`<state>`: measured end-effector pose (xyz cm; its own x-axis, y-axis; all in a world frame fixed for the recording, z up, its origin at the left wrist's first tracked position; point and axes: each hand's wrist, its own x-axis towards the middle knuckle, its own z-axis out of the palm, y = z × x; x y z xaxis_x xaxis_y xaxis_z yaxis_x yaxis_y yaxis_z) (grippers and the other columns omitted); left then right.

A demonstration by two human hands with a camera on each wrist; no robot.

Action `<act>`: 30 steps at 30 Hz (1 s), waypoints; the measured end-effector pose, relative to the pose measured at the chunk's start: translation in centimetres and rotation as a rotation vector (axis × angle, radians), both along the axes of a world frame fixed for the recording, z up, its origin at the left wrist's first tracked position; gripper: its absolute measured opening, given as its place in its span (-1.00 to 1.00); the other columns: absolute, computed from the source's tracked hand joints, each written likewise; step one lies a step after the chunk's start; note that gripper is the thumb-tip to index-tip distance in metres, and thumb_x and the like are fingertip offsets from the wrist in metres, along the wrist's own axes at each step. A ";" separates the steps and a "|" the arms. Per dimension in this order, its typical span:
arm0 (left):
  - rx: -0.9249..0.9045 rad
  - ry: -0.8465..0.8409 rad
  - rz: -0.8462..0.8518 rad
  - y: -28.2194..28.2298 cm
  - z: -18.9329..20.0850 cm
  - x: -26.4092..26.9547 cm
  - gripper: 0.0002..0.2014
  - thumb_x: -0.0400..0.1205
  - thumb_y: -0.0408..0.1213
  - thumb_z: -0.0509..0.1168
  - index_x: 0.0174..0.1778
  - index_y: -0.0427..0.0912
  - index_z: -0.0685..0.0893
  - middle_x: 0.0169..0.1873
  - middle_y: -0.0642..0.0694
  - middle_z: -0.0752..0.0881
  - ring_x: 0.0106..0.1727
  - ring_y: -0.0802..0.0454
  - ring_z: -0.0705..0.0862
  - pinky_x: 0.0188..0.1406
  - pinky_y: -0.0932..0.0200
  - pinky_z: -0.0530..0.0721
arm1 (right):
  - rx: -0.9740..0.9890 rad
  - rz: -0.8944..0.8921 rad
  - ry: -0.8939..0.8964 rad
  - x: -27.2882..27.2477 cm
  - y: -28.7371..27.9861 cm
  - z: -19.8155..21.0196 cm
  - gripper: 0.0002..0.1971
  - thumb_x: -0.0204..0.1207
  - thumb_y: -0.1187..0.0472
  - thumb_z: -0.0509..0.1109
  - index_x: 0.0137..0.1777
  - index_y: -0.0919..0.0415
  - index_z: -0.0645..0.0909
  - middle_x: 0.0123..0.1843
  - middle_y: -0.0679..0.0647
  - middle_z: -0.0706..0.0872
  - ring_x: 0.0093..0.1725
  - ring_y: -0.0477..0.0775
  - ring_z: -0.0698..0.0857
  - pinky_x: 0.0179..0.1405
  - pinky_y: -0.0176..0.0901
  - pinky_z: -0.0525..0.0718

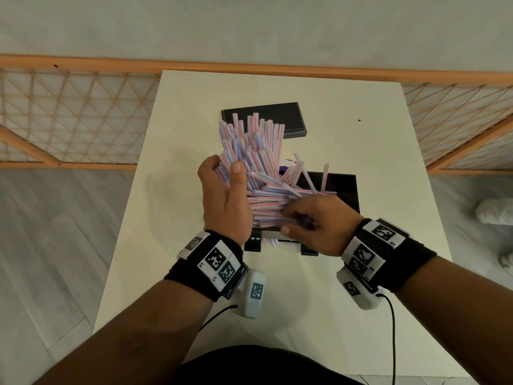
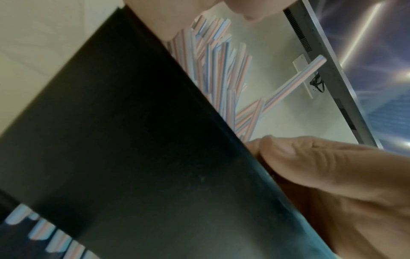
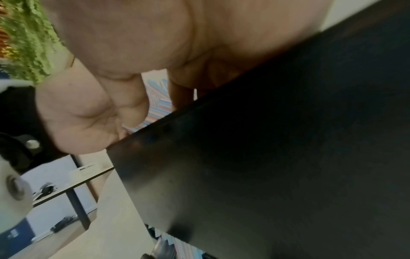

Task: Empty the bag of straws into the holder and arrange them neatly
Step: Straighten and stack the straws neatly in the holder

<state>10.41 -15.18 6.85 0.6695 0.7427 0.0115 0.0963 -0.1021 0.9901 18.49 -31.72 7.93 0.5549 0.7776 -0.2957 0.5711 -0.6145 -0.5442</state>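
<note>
Nearest the camera, the white rectangular table carries the black box-shaped straw holder, with its flat black lid lying farther back. A mass of pink-and-blue striped plastic straws is heaped in and over the holder, many fanned upward. The left hand is curled round the left of the bundle; the right hand grips straws lying crosswise. No bag can be made out. Straws are best gathered parallel, then lowered flat.

White table on grey plank floor, orange lattice screen behind.
</note>
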 end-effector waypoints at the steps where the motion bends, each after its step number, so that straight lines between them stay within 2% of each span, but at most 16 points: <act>1: -0.002 -0.001 0.001 0.0 0.0 0.0 -0.28 0.62 0.28 0.09 0.47 -0.26 0.36 0.23 -0.03 0.66 0.21 0.13 0.70 0.27 -0.05 0.70 | -0.037 0.031 -0.018 0.1 0.2 0.0 -0.46 0.42 -0.33 0.19 0.06 0.07 0.73 -0.10 -0.03 0.74 -0.08 0.05 0.69 -0.01 -0.09 0.66; 3: 0.010 -0.001 0.006 0.2 0.0 0.0 -0.30 0.64 0.27 0.07 0.46 -0.26 0.36 0.15 0.14 0.63 0.10 0.35 0.68 0.19 0.12 0.67 | -0.140 0.047 -0.040 0.1 0.4 -0.3 -0.47 0.43 -0.40 0.11 -0.03 0.02 0.64 -0.12 -0.05 0.64 -0.07 0.06 0.64 0.01 -0.12 0.62; 4: 0.009 0.000 0.009 0.3 0.0 0.0 -0.31 0.64 0.26 0.07 0.46 -0.25 0.36 0.13 0.18 0.61 0.09 0.35 0.67 0.19 0.11 0.66 | -0.170 0.043 -0.023 0.1 0.4 -0.4 -0.53 0.47 -0.41 0.12 -0.06 -0.04 0.58 -0.15 -0.08 0.60 -0.11 0.04 0.61 -0.01 -0.14 0.61; 7: -0.032 0.003 0.002 0.4 0.0 -0.2 -0.29 0.60 0.33 0.08 0.44 -0.20 0.35 0.16 0.13 0.63 0.18 0.07 0.73 0.25 -0.20 0.72 | -0.174 0.063 0.098 -0.1 0.7 -0.3 -0.55 0.53 -0.38 0.23 0.14 -0.07 0.61 -0.17 -0.15 0.63 -0.22 -0.07 0.62 -0.06 -0.20 0.63; 8: -0.041 0.005 -0.003 0.4 0.0 -0.2 -0.28 0.59 0.33 0.09 0.44 -0.20 0.34 0.17 0.09 0.64 0.17 0.04 0.74 0.23 -0.23 0.73 | -0.183 0.076 0.127 -0.1 0.9 -0.2 -0.53 0.52 -0.38 0.24 0.19 -0.06 0.61 -0.15 -0.15 0.65 -0.22 -0.09 0.64 -0.06 -0.20 0.63; 10: -0.046 0.005 -0.007 0.3 0.0 -0.2 -0.28 0.59 0.34 0.09 0.44 -0.20 0.34 0.21 -0.03 0.66 0.20 -0.02 0.73 0.23 -0.26 0.72 | -0.252 0.113 0.101 0.0 1.3 -0.2 -0.43 0.50 -0.44 0.19 0.23 -0.03 0.61 0.00 -0.08 0.65 -0.03 -0.01 0.68 0.04 -0.19 0.60; 12: -0.039 -0.004 -0.002 0.3 -0.1 -0.2 -0.29 0.60 0.33 0.10 0.44 -0.21 0.35 0.27 -0.15 0.65 0.25 -0.10 0.71 0.26 -0.29 0.69 | -0.336 0.144 0.066 -0.3 1.9 -0.4 -0.29 0.46 -0.51 0.10 0.36 -0.01 0.57 0.24 -0.01 0.63 0.24 0.07 0.62 0.26 -0.14 0.55; 14: -0.029 -0.002 -0.002 0.3 0.0 -0.1 -0.30 0.61 0.30 0.09 0.45 -0.23 0.35 0.29 -0.16 0.64 0.25 -0.07 0.69 0.30 -0.24 0.67 | -0.335 0.154 0.098 -0.6 2.4 -0.6 -0.16 0.39 -0.59 0.06 0.48 -0.03 0.47 0.37 -0.01 0.62 0.35 0.10 0.59 0.40 -0.04 0.52; 16: -0.026 0.014 -0.024 0.2 0.2 0.1 -0.29 0.62 0.29 0.07 0.47 -0.24 0.33 0.30 -0.15 0.63 0.27 -0.06 0.68 0.33 -0.23 0.64 | -0.352 0.149 0.123 -0.6 3.0 -0.7 -0.13 0.36 -0.61 0.07 0.48 -0.01 0.46 0.28 0.01 0.69 0.27 0.12 0.64 0.36 -0.01 0.56; 19: -0.049 0.021 -0.056 0.2 0.3 0.1 -0.33 0.66 0.22 0.09 0.50 -0.24 0.28 0.30 -0.08 0.62 0.28 0.01 0.67 0.37 -0.21 0.62 | -0.419 0.133 0.122 -0.3 3.6 -0.6 -0.32 0.40 -0.56 0.18 0.19 -0.01 0.59 -0.09 -0.10 0.65 -0.03 0.05 0.62 0.18 -0.08 0.58; 21: -0.067 0.001 -0.058 0.3 0.2 0.1 -0.32 0.65 0.22 0.12 0.49 -0.24 0.28 0.30 -0.10 0.63 0.29 -0.03 0.67 0.36 -0.24 0.62 | -0.404 0.120 0.110 -0.4 3.9 -0.7 -0.34 0.33 -0.57 0.25 0.14 -0.05 0.59 -0.05 -0.15 0.63 0.04 0.05 0.62 0.17 -0.11 0.53; 23: -0.075 -0.022 -0.050 0.3 0.1 -0.1 -0.29 0.62 0.25 0.15 0.48 -0.26 0.30 0.31 -0.19 0.62 0.29 -0.11 0.67 0.33 -0.27 0.63 | -0.370 0.114 0.115 -0.3 4.0 -1.1 -0.20 0.25 -0.58 0.32 0.35 -0.06 0.57 0.16 -0.11 0.67 0.21 0.06 0.61 0.30 -0.08 0.50; 24: -0.076 -0.029 -0.045 0.3 0.2 -0.2 -0.28 0.61 0.25 0.16 0.47 -0.28 0.31 0.31 -0.23 0.61 0.29 -0.14 0.66 0.32 -0.26 0.63 | -0.374 0.111 0.129 -0.1 4.0 -1.4 -0.11 0.14 -0.62 0.30 0.38 -0.07 0.56 0.23 -0.09 0.69 0.25 0.08 0.62 0.33 -0.02 0.54; 26: -0.088 -0.042 -0.043 0.3 0.3 -0.3 -0.29 0.60 0.24 0.17 0.46 -0.28 0.33 0.30 -0.25 0.61 0.28 -0.15 0.66 0.32 -0.26 0.63 | -0.403 0.097 0.161 0.1 4.2 -1.5 -0.04 0.04 -0.68 0.24 0.35 -0.07 0.57 0.20 -0.04 0.72 0.25 0.12 0.66 0.31 0.05 0.60; 29: -0.081 -0.051 -0.040 0.3 0.1 -0.4 -0.32 0.61 0.22 0.18 0.44 -0.27 0.34 0.25 -0.16 0.62 0.21 -0.01 0.67 0.29 -0.22 0.66 | -0.467 0.092 0.150 0.2 4.4 -1.3 -0.25 0.37 -0.53 0.27 0.42 -0.05 0.56 0.27 0.03 0.69 0.34 0.16 0.60 0.39 -0.03 0.48; 30: -0.084 -0.049 -0.040 0.3 0.0 -0.3 -0.33 0.60 0.22 0.18 0.43 -0.26 0.34 0.23 -0.12 0.64 0.20 0.02 0.68 0.28 -0.21 0.67 | -0.484 0.094 0.146 0.2 4.4 -1.5 -0.28 0.39 -0.50 0.29 0.41 -0.04 0.57 0.25 0.03 0.69 0.33 0.16 0.59 0.35 -0.04 0.46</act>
<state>10.10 -14.86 6.83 0.6990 0.7149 -0.0164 0.0452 -0.0213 0.9988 18.68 -27.28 6.47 0.4153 0.5772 -0.7031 0.5756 -0.7652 -0.2883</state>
